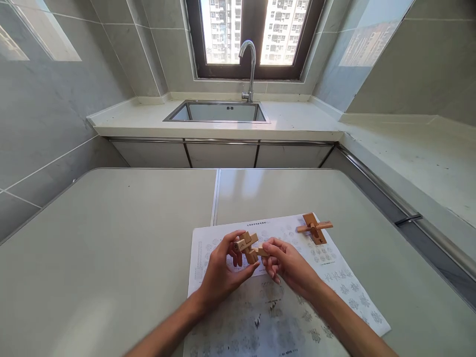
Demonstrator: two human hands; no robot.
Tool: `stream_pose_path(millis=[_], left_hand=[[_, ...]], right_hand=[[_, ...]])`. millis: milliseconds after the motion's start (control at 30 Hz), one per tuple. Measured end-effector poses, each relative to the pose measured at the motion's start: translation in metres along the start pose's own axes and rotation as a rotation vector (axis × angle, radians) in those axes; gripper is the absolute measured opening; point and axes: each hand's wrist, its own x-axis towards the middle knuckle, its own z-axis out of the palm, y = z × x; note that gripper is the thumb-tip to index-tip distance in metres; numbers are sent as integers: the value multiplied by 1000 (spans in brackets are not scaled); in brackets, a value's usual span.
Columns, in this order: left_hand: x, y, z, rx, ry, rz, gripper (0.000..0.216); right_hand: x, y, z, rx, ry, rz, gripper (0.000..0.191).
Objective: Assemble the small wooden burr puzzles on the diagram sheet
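Above the printed paper, my left hand point(226, 267) is closed around a cluster of interlocking wooden puzzle pieces point(246, 243), thumb below and fingers behind. Dark marks show on some of the pieces. My right hand point(284, 258) pinches a small light wooden puzzle piece point(263, 250) against the right side of that cluster; whether it is seated in the cluster I cannot tell. Farther right, several more wooden puzzle pieces point(315, 228) lie crossed on the paper's upper right corner, one with a dark mark on it.
Under both hands lies a large instruction sheet point(208, 238) with printed diagrams, on a pale table point(111, 238) with a seam down its far half. Beyond stand a counter point(293, 111) with a sink point(219, 103), a tap point(252, 69) and a window point(251, 29). Another counter point(416, 153) runs along the right.
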Motion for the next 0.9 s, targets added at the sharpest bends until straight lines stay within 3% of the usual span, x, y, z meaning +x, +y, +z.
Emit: stream_pose_path(millis=[433, 900], left_hand=[[-3, -6, 6, 213, -99, 256, 55], [-1, 0, 4, 242, -23, 211, 54]], right_hand=[[-5, -1, 5, -75, -8, -44, 46], [-5, 2, 5, 49, 49, 50, 49]])
